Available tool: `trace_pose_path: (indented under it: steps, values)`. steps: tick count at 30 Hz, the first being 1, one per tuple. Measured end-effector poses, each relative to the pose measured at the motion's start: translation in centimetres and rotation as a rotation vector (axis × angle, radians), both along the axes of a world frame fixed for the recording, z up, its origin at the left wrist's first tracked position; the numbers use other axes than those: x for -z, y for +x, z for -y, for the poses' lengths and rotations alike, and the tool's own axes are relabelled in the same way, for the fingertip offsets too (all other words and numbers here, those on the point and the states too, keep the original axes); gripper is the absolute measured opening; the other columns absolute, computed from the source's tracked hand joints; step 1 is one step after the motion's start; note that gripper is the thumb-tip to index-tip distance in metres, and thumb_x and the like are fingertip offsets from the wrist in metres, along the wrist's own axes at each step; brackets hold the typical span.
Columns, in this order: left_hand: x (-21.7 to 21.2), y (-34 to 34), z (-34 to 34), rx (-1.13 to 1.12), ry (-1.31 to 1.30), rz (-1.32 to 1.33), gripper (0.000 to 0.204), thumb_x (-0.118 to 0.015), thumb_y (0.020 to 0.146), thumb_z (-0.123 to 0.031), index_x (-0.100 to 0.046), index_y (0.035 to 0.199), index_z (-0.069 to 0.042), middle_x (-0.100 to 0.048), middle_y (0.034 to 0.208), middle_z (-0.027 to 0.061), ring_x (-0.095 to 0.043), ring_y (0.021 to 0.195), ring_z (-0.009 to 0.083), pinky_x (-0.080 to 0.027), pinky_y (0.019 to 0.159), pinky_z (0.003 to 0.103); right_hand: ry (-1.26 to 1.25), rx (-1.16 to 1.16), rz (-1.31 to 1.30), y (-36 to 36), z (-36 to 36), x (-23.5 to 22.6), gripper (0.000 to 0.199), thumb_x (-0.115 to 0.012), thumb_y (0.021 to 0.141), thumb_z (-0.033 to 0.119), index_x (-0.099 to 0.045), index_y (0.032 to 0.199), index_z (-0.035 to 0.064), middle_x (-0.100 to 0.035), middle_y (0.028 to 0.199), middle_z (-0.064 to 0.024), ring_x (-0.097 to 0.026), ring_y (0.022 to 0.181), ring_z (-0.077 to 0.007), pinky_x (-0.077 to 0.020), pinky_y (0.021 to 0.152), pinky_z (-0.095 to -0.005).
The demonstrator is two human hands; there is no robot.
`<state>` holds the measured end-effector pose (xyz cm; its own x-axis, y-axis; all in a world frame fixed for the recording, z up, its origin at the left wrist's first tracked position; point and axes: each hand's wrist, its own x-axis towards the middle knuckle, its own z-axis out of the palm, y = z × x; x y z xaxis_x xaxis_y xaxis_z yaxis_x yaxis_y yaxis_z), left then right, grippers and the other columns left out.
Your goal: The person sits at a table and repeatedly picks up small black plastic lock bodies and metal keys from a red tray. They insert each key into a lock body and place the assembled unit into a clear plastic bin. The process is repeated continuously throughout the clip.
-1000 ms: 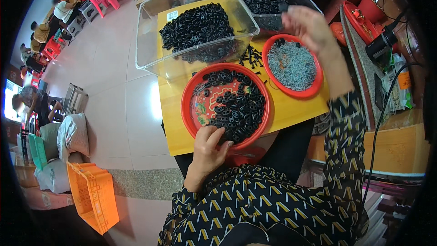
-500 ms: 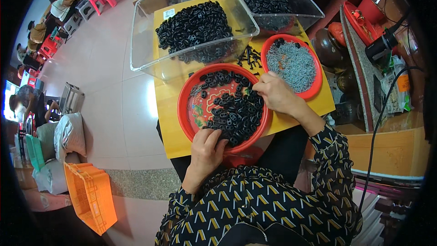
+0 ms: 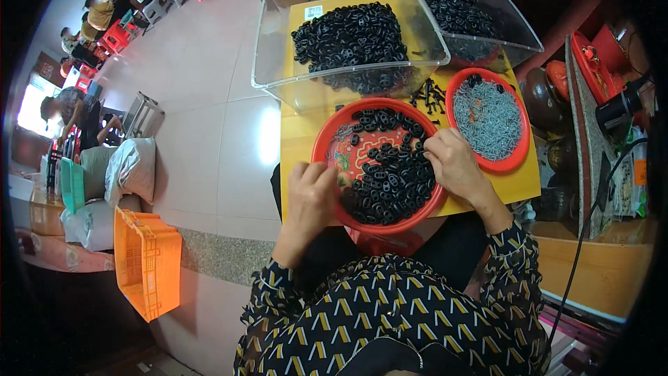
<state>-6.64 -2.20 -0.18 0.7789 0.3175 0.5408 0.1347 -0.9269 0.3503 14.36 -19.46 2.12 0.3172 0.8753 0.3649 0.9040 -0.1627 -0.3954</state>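
Note:
On the yellow board, a round red tray (image 3: pixel 321 145) holds many small black oval pieces with two holes (image 3: pixel 394 184); its patterned bottom shows at the left. My left hand (image 3: pixel 306 202) is over the tray's left rim, fingers curled inward and slightly blurred. At the right rim my right hand (image 3: pixel 457 166) has thumb and forefinger pinched beside the black pieces; whatever is between them is too small to make out. A second red tray (image 3: pixel 523 145), full of small silvery metal parts (image 3: pixel 487 117), stands right of it. Several black screw-like parts (image 3: pixel 429 97) lie between the trays.
Two clear plastic bins (image 3: pixel 261 69) (image 3: pixel 532 45) with black pieces stand behind the trays on the yellow board (image 3: pixel 296 115). An orange crate (image 3: pixel 149 264) and white sacks (image 3: pixel 130 174) are on the left. A black cable (image 3: pixel 579 251) hangs at the right. People sit farther off.
The whole view has shifted, so the scene sits farther right. My left hand has moved off the black pieces outward to the tray's left rim. My right hand stays at the right rim.

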Motion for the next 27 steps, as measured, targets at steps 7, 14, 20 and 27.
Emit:
trace_pose_path:
  steps: [7, 14, 20, 27]
  values:
    - [-0.9, 2.6, -2.0, 0.155, 0.195, -0.327, 0.015, -0.060, 0.066, -0.017, -0.058, 0.076, -0.006, -0.053, 0.076, 0.0070, -0.049, 0.079, 0.0236, -0.039, 0.071, 0.034, 0.171, -0.022, -0.215, -3.4, 0.6, 0.0, 0.012, -0.059, 0.068, -0.001, -0.054, 0.079, 0.0007, -0.053, 0.075, -0.0132, -0.052, 0.073, -0.0319, -0.0419, 0.067, -0.0387]
    - [0.2, 4.0, -2.0, 0.214, 0.339, -0.512, 0.016, -0.058, 0.068, -0.019, -0.057, 0.072, -0.004, -0.053, 0.080, 0.0084, -0.049, 0.081, 0.0227, -0.039, 0.071, 0.034, 0.157, -0.019, -0.429, -5.6, 1.1, 0.8, 0.009, -0.058, 0.071, -0.001, -0.054, 0.079, -0.0005, -0.054, 0.075, -0.0128, -0.054, 0.073, -0.0307, -0.0433, 0.064, -0.0366]
    - [0.3, 4.1, -1.6, 0.145, 0.329, -0.452, 0.018, -0.058, 0.069, -0.017, -0.052, 0.076, -0.001, -0.051, 0.078, 0.0100, -0.049, 0.078, 0.0252, -0.039, 0.071, 0.036, 0.171, 0.019, -0.564, -6.9, 1.1, 0.4, 0.015, -0.057, 0.074, -0.001, -0.057, 0.089, -0.0006, -0.056, 0.080, -0.0145, -0.056, 0.073, -0.0295, -0.0450, 0.064, -0.0340]
    - [0.7, 3.2, -1.1, 0.085, -0.274, -0.018, 0.018, -0.058, 0.070, 0.003, -0.051, 0.086, 0.002, -0.054, 0.074, 0.0100, -0.054, 0.072, 0.0238, -0.044, 0.064, 0.035, 0.174, -0.046, -0.754, -7.2, 0.1, 0.9, 0.015, -0.052, 0.078, -0.001, -0.057, 0.092, -0.0016, -0.057, 0.079, -0.0099, -0.056, 0.069, -0.0163, -0.0438, 0.060, -0.0263]
